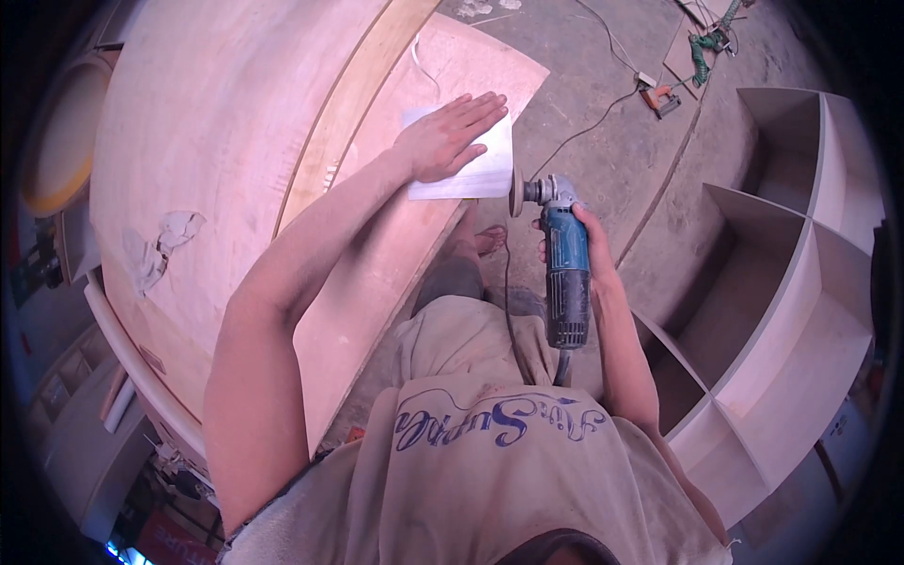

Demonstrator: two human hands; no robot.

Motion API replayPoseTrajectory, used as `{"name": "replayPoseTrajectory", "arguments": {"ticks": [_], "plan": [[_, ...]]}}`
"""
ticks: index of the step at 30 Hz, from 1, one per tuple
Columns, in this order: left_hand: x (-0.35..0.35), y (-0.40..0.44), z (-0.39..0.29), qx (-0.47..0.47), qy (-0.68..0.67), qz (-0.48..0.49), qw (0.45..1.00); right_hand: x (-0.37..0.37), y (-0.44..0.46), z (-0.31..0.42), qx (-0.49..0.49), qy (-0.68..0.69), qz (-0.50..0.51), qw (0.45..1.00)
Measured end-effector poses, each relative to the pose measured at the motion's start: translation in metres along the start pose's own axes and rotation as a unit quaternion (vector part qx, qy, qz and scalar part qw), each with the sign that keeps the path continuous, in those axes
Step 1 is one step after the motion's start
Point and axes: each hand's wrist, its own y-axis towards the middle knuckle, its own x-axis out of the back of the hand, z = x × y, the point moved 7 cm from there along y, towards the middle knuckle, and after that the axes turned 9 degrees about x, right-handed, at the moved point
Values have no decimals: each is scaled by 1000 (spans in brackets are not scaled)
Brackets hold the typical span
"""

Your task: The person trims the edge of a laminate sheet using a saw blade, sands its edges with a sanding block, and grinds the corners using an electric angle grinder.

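My left hand (454, 137) lies flat, fingers stretched out, on a white rectangular sheet (485, 176). Under the sheet is a pale wooden board (377, 254); the sheet's right end juts past the board's edge. In my right hand (593, 235) is a blue and black angle grinder (568, 250), held upright by its body. Its round disc (516, 193) stands at the sheet's right edge; whether they touch I cannot tell. A cord runs down from the grinder's lower end towards my lap.
A curved wooden strip (339, 113) rises along the large panel (207, 113) at left. Crumpled scraps (165, 247) lie on that panel. Curved shelving (753, 311) stands close on my right. On the concrete floor (603, 141) are cables, an orange tool (661, 101) and a green coiled hose (702, 58).
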Motion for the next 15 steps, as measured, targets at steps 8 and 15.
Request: {"name": "replayPoseTrajectory", "arguments": {"ticks": [8,15], "plan": [[16,-20,18,213,24,-138,967,15,-5,-11,19,56,-30,998],[19,-70,-2,320,-27,-197,926,48,-27,-16,92,147,-52,983]]}}
